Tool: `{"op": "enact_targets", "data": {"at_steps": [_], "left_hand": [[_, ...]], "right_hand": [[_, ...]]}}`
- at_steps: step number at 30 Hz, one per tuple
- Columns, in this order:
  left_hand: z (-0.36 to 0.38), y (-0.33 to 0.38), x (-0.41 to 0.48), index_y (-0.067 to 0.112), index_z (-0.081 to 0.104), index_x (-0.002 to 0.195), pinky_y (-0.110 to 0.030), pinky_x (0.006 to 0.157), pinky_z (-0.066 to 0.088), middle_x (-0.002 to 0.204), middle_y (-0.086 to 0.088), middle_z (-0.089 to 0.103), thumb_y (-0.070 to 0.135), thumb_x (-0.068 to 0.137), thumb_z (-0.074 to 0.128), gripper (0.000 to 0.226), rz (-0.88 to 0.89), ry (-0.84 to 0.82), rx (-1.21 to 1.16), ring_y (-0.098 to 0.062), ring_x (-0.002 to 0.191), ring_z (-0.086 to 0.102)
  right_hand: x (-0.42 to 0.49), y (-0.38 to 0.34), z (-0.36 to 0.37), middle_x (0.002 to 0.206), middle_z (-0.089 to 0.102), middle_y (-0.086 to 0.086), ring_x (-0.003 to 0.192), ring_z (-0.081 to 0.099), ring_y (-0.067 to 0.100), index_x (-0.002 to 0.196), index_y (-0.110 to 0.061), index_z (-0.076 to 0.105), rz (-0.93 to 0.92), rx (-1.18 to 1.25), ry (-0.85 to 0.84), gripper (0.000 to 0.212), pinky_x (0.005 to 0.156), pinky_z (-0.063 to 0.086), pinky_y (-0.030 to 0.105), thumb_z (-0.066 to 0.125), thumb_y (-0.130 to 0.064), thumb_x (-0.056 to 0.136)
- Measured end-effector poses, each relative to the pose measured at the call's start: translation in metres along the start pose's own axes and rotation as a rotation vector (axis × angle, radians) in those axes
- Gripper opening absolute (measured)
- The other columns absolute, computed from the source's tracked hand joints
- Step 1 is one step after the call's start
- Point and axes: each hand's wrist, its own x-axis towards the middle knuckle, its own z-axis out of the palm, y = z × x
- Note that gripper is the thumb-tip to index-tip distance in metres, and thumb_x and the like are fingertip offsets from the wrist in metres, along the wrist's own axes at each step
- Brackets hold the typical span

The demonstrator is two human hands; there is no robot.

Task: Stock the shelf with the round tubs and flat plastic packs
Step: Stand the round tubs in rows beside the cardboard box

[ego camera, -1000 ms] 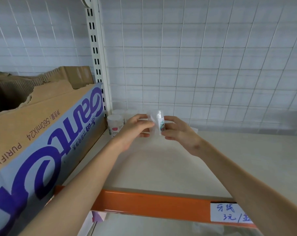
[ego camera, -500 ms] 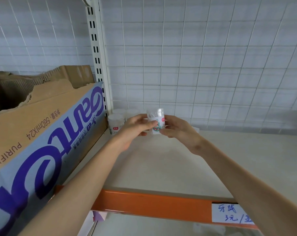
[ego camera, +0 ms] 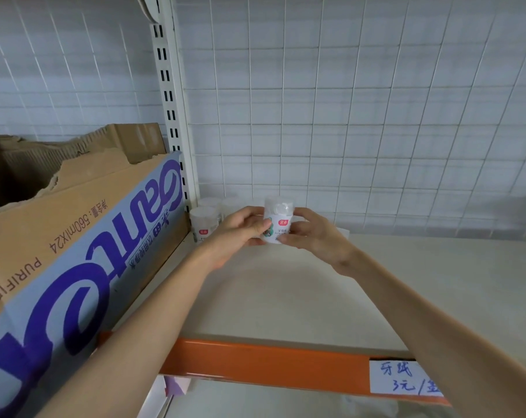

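Both hands hold one round tub (ego camera: 279,220) upright between them over the shelf (ego camera: 285,297). The left hand (ego camera: 240,233) curls round its left side with the thumb on the label, and the right hand (ego camera: 313,236) pinches its right side. Just left of the grip and behind it, more white tubs (ego camera: 206,224) stand by the wire grid back (ego camera: 346,116). Further left lies a cardboard box (ego camera: 74,236). Below the grip, towards the person, runs the orange rail (ego camera: 255,366) with a handwritten price label (ego camera: 406,377)

We see bright, soft, even light with only faint shadows on the shelf (ego camera: 285,297). Wide-angle distortion bows the wire grid (ego camera: 376,116) and upright post (ego camera: 171,116) toward the edges; detail looks slightly soft throughout.
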Motion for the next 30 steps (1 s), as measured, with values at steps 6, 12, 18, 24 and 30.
{"op": "enact_targets", "data": {"at_steps": [6,12,18,24,30], "left_hand": [[0.001,0.004,-0.006,0.015,0.062,0.125,-0.035,0.094,0.054,0.118,-0.004,0.070,0.024,0.092,0.066,0.035,-0.093,0.017,0.090,-0.021,0.111,0.066],[-0.007,0.021,-0.043,0.025,0.058,0.130,-0.029,0.099,0.043,0.129,0.007,0.059,0.040,0.092,0.064,0.041,-0.150,0.103,0.679,-0.012,0.120,0.055],[-0.032,0.015,-0.094,0.033,0.043,0.142,-0.035,0.109,0.033,0.152,0.009,0.037,0.064,0.092,0.048,0.060,-0.244,-0.103,1.292,-0.014,0.137,0.037],[-0.041,-0.005,-0.105,0.039,0.041,0.137,-0.038,0.112,0.027,0.146,0.015,0.037,0.071,0.090,0.038,0.057,-0.182,-0.058,1.187,-0.012,0.135,0.032],[-0.039,-0.007,-0.107,0.037,0.037,0.142,-0.037,0.114,0.022,0.151,0.012,0.030,0.064,0.095,0.037,0.055,-0.167,-0.054,1.183,-0.014,0.141,0.025]], "right_hand": [[0.002,0.006,0.008,0.099,0.074,-0.003,0.087,0.069,0.000,0.130,-0.019,0.050,-0.001,-0.117,0.074,0.054,0.071,0.048,0.007,0.077,-0.012,0.084],[0.005,0.013,0.017,0.094,0.072,-0.007,0.085,0.066,0.000,0.128,-0.026,0.051,0.011,-0.213,0.087,0.057,0.080,0.050,0.015,0.081,-0.021,0.080],[0.009,0.010,0.036,0.103,0.070,-0.004,0.091,0.066,0.011,0.130,-0.021,0.048,0.049,-0.333,0.022,0.060,0.083,0.052,0.025,0.081,-0.021,0.080],[0.031,0.003,0.057,0.102,0.066,-0.006,0.081,0.062,0.006,0.126,-0.019,0.050,0.049,-0.455,0.054,0.059,0.073,0.050,0.022,0.082,-0.021,0.078],[0.060,0.008,0.089,0.118,0.064,0.004,0.103,0.064,0.021,0.130,-0.013,0.047,0.139,-0.394,0.140,0.063,0.088,0.054,0.037,0.083,-0.020,0.078]]}}
